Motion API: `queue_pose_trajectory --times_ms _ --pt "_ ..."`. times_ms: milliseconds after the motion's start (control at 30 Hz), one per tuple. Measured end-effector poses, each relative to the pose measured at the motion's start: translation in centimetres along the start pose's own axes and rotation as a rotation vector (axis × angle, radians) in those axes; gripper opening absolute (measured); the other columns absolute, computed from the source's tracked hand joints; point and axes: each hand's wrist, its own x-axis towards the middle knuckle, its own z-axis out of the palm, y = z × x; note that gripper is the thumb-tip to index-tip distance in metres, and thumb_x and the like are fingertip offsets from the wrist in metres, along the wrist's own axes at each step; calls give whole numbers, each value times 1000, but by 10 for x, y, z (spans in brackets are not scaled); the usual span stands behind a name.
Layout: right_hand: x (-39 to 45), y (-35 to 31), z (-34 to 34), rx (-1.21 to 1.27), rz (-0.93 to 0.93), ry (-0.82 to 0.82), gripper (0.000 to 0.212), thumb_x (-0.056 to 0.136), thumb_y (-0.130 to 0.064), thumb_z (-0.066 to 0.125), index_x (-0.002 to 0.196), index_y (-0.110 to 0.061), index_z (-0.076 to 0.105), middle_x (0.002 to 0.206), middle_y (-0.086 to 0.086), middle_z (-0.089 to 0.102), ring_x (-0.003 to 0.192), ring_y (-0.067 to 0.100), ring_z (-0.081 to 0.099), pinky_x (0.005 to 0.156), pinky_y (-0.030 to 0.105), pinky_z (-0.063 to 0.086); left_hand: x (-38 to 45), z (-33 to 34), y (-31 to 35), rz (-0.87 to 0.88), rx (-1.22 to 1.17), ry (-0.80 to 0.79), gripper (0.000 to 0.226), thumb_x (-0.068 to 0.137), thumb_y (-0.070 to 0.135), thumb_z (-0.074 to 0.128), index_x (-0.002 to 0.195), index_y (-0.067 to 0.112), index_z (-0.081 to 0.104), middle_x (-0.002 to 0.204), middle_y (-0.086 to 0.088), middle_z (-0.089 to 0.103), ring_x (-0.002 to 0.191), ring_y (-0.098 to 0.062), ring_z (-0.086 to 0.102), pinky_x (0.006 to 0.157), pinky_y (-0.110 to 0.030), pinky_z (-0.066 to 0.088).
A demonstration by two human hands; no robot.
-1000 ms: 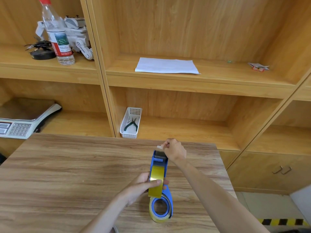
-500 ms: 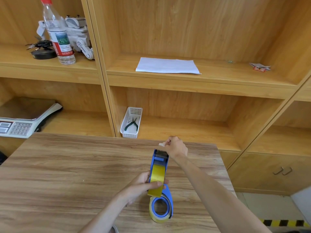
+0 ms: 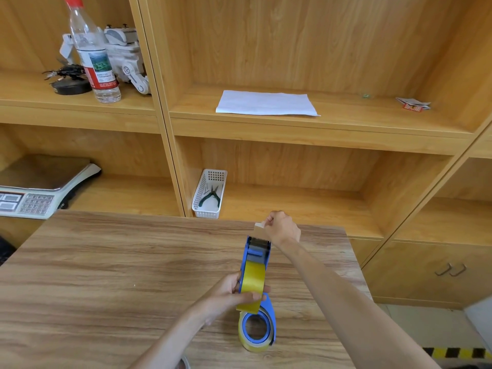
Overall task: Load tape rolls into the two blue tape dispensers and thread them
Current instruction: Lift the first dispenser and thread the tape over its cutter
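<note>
A blue tape dispenser (image 3: 256,255) with a yellow tape roll (image 3: 251,282) in it is held above the wooden table (image 3: 111,275). My left hand (image 3: 231,295) grips it round the roll and frame. At its far end my right hand (image 3: 281,227) pinches the loose tape end (image 3: 258,228), which comes out past the dark roller. Below it on the table lies a second blue dispenser (image 3: 269,324) with its own yellow roll (image 3: 250,344) mounted on the hub.
Wooden shelves stand behind the table. They hold a white basket with pliers (image 3: 210,194), a sheet of paper (image 3: 266,103), a water bottle (image 3: 93,53), a white toy robot (image 3: 127,57) and a weighing scale (image 3: 34,187). A round object (image 3: 184,363) peeks in at the bottom edge.
My right hand has drawn the tape end a little farther out past the dispenser's front. My left hand keeps its grip, and the lower dispenser has not moved.
</note>
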Motion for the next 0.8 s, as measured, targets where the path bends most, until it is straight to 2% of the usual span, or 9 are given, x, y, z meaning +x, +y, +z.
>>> queue_pose_trajectory --times_ms 200,300,367,400,467,533,600,667,800 --pt "6 6 -2 -25 -6 -69 14 91 -18 54 84 -20 66 87 -2 69 78 21 61 66 28 45 -3 1 -4 -4 26 -31 55 82 15 76 131 6 52 124 -10 70 114 -26 67 94 -38 54" --pt "7 12 3 -25 15 -127 19 91 -17 51 81 -25 66 94 -5 71 86 21 65 68 28 47 -4 0 -7 -8 61 -45 52 85 10 73 132 6 51 126 -10 69 116 -26 66 99 -41 51" --pt "9 18 6 -22 46 -198 20 89 -18 50 88 -24 69 101 -5 71 92 20 66 70 29 50 -5 1 -8 -13 78 -52 51 86 8 73 131 7 51 127 -10 68 118 -26 65 100 -42 50" --pt "10 21 7 -18 60 -237 19 88 -18 51 86 -23 69 104 -4 71 95 19 65 74 31 52 -5 1 -9 -16 84 -56 51 85 7 73 131 7 51 128 -10 68 119 -27 64 101 -43 50" --pt "13 27 8 13 61 -318 24 87 -11 52 65 -17 60 105 3 72 100 19 65 83 35 55 -7 2 -12 -22 101 -63 53 83 10 75 130 6 52 127 -11 68 119 -27 64 100 -43 50" --pt "13 32 7 42 66 -390 34 86 -5 53 54 -13 46 97 10 71 87 14 64 80 33 53 -8 3 -14 -38 120 -67 53 82 11 76 130 5 53 126 -11 69 118 -27 64 100 -43 51" --pt "10 36 4 63 98 -463 23 86 -6 55 64 -12 52 87 9 62 64 12 52 63 28 45 -9 3 -17 -54 122 -73 52 83 8 76 130 6 54 125 -11 69 117 -26 65 100 -41 51" --pt "7 40 0 125 155 -537 7 85 -8 57 81 -12 60 84 4 58 60 12 49 58 24 40 -11 4 -19 -58 128 -80 52 84 8 76 130 7 53 125 -10 70 118 -27 64 102 -42 50" --pt "3 45 0 252 268 -608 10 89 -14 57 87 -18 66 79 -4 63 55 5 58 52 18 44 -12 4 -18 -44 125 -71 53 84 6 75 131 7 52 124 -12 70 119 -26 64 104 -43 49"
